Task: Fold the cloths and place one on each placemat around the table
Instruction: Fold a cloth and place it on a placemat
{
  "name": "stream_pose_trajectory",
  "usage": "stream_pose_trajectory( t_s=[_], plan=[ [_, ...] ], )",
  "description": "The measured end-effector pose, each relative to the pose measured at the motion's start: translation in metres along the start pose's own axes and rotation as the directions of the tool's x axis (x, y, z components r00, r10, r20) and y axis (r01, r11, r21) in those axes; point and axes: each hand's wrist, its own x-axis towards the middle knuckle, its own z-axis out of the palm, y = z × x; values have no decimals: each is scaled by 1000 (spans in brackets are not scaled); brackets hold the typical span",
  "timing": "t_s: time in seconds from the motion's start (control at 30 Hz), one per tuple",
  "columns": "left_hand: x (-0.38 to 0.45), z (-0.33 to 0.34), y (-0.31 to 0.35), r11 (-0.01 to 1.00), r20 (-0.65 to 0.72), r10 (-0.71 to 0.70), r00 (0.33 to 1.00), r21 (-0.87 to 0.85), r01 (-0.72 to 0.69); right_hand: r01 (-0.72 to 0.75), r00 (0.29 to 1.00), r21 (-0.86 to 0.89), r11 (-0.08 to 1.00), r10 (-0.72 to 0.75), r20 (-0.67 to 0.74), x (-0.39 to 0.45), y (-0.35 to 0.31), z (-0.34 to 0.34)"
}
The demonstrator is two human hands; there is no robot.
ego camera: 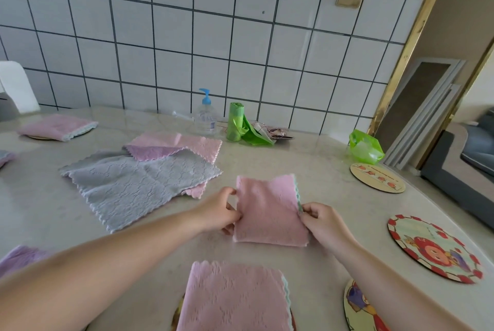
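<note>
Head view: the left hand [224,209] is pinching the left edge of a folded pink cloth [268,211] on the table [315,159]; the right hand [322,219] is pinching its right edge; another folded pink cloth [232,298] is lying on the near placemat [177,314]; the bare placemats [433,247] are sitting to the right.

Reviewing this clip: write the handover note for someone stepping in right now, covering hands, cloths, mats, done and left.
Left hand and right hand each pinch an edge of the folded pink cloth, held just above the table.
Done: near mat and far-left mat carry folded cloths.
Left: bare round mats at right; unfolded grey cloth and pink cloth wait mid-table.
</note>
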Motion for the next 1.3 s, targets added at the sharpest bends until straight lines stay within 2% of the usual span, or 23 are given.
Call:
stream_pose_trajectory(
  t_s=[0.1,0.23,0.37,0.57,0.67,0.9,1.1,1.2,1.3],
  plan=[
    [8,-2,1,998,43,-36,998,-52,38,-55,998,-36,998,56,26,8,2,3],
    [9,-1,1,998,45,3,999,65,-6,-77,995,-98,992,82,54,7,-1,-1],
    [9,2,-1,989,-34,90,995,119,-85,-32,998,-76,997,36,50,1,-3,-3],
    [12,2,-1,976,-24,110,994,190,-104,30,994,-176,984,-11,107,-6,-12,-1],
    [12,3,0,965,-14,127,992,235,-120,62,996,-265,962,-44,74,-14,-16,1],
    [20,8,-10,960,7,126,992,251,-123,37,999,-265,963,-46,-28,-22,-6,8],
    [32,9,-12,926,25,116,993,360,-117,13,1000,-290,957,-20,-19,-21,-11,7],
    [29,5,-8,881,-36,131,991,463,-100,-10,999,-301,954,-1,-36,-22,-14,3],
    [25,4,-4,724,-108,273,956,677,-130,17,993,-363,932,-57,-100,-17,-22,2]
  ],
)
